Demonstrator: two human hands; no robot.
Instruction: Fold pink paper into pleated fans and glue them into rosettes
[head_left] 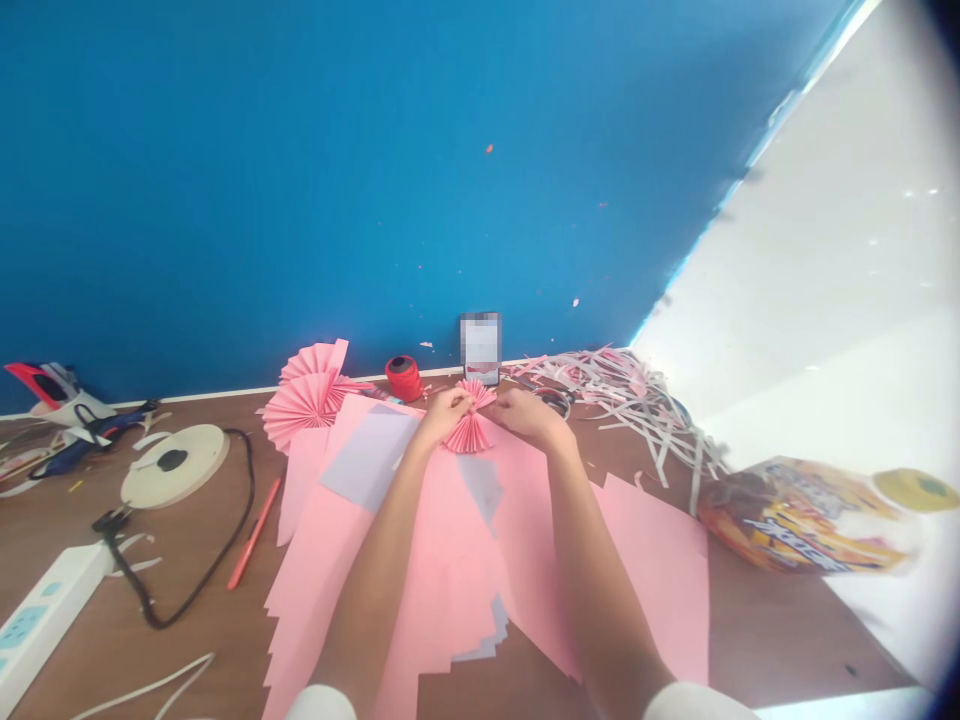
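My left hand point(444, 411) and my right hand point(525, 412) meet over a small pleated pink paper fan point(469, 430), each pinching one side of it with closed fingers. The fan is folded at its middle and spreads above and below my fingers. Under my forearms lies a stack of pink paper sheets point(637, 560) spread over the brown table point(757, 630). A grey-white sheet point(369, 455) lies among them at the left.
Finished pink fans point(307, 400) and a red thread spool point(404, 377) sit by the blue wall. Paper strips point(630, 395) pile at the right, a snack bag point(795, 515) beside them. At left: a tape roll point(175, 463), red pen point(255, 533), black cable, power strip point(45, 610), glue gun point(64, 405).
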